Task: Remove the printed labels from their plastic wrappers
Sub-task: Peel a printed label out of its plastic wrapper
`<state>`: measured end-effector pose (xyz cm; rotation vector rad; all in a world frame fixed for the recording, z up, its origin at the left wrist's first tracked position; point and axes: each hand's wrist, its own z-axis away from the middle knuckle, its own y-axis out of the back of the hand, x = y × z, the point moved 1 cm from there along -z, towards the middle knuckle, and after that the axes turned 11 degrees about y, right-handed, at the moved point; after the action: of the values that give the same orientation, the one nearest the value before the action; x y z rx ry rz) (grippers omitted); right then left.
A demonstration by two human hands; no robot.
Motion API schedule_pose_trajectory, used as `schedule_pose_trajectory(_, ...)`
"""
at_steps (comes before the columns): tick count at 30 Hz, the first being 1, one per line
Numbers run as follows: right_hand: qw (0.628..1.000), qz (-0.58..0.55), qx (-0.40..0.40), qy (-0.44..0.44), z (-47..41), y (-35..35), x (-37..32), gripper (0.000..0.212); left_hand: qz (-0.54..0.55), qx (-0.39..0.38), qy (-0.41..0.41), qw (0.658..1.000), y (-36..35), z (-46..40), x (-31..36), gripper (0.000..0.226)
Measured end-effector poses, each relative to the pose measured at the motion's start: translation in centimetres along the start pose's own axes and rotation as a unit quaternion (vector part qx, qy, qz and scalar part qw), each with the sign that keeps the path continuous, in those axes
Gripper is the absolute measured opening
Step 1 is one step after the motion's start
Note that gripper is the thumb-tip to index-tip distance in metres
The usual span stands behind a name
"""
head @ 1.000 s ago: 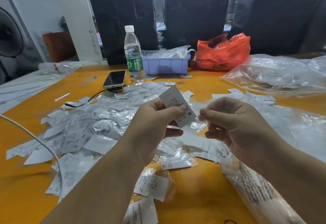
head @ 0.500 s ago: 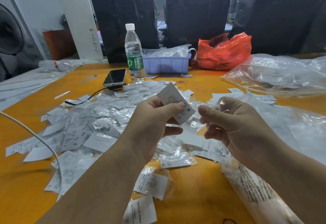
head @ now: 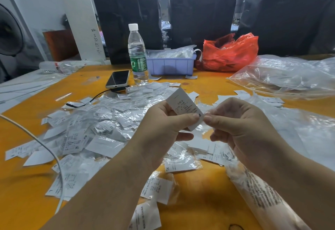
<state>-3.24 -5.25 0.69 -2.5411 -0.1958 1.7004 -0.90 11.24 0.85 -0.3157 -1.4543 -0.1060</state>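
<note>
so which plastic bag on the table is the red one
The crumpled red bag at the far edge, right of the purple tray; the other bags are clear.

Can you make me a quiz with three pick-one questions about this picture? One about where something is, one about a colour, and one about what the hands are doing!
1. Where is the phone?
A. left of the water bottle
B. inside the purple tray
C. in a hand

2. What colour is the crumpled bag beside the purple tray?
A. green
B. red
C. yellow

3. What is the left hand doing?
A. lying flat on the table
B. gripping the bottle
C. pinching a white label

Answers:
1 A: the phone lies on the orange table just left of the bottle.
2 B: the bag is bright red.
3 C: thumb and finger hold the label, while the right hand pinches clear plastic at its edge.
</note>
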Motion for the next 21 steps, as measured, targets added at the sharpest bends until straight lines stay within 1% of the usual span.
schedule_pose_trajectory(3,1.000,0.000,0.005,0.006,-0.01,0.08,-0.14,0.016,-0.026,-0.005,-0.009,1.000,-0.16,0.09,-0.04,0.022)
schedule_pose_trajectory(8,0.999,-0.006,0.028,0.014,-0.17,0.08,-0.34,0.016,0.011,0.025,-0.018,0.999,0.23,-0.07,0.12,0.021)
schedule_pose_trajectory(17,0.999,0.001,0.027,0.018,-0.01,-0.01,-0.32,0.022,0.022,-0.007,-0.009,1.000,-0.12,0.02,0.00,0.019)
schedule_pose_trajectory(21,1.000,-0.005,0.006,0.017,0.13,-0.18,-0.30,0.021,0.020,-0.009,-0.012,1.000,-0.15,0.04,0.03,0.021)
